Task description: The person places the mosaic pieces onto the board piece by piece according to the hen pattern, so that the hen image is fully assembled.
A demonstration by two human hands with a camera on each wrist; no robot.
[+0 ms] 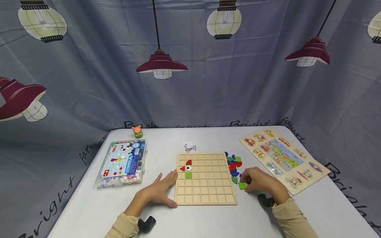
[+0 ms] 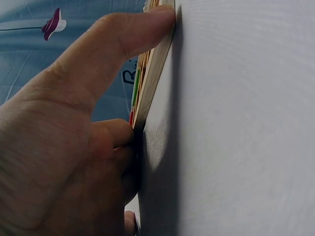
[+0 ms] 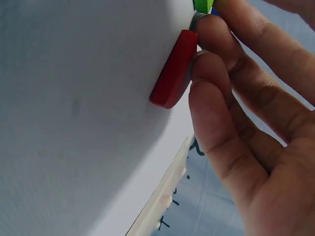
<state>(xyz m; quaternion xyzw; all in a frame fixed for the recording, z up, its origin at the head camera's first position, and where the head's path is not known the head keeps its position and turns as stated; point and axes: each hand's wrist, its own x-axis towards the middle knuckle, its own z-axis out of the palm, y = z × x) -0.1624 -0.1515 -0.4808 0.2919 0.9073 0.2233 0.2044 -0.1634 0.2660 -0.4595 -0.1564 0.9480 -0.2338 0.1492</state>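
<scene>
A wooden grid board [image 1: 208,190] lies before me. On its left side are a red quarter-round piece [image 1: 189,162], a red triangle [image 1: 182,169], a white eye piece [image 1: 188,168] and a green square [image 1: 189,175]. My left hand [image 1: 159,190] rests along the board's left edge, fingers straight, thumb [image 2: 147,24] against its near corner. To the right of the board, my right hand [image 1: 259,180] pinches another green square [image 1: 241,186] at its edge between finger and thumb. In the right wrist view, a red piece [image 3: 174,71] lies by the other fingertips.
Loose red, blue and green pieces [image 1: 233,167] lie along the board's right side. Behind the board is a small pattern card [image 1: 190,146]. A clear bead case [image 1: 123,162] and a small figurine [image 1: 137,131] stand left; a wooden picture puzzle [image 1: 282,158] lies right.
</scene>
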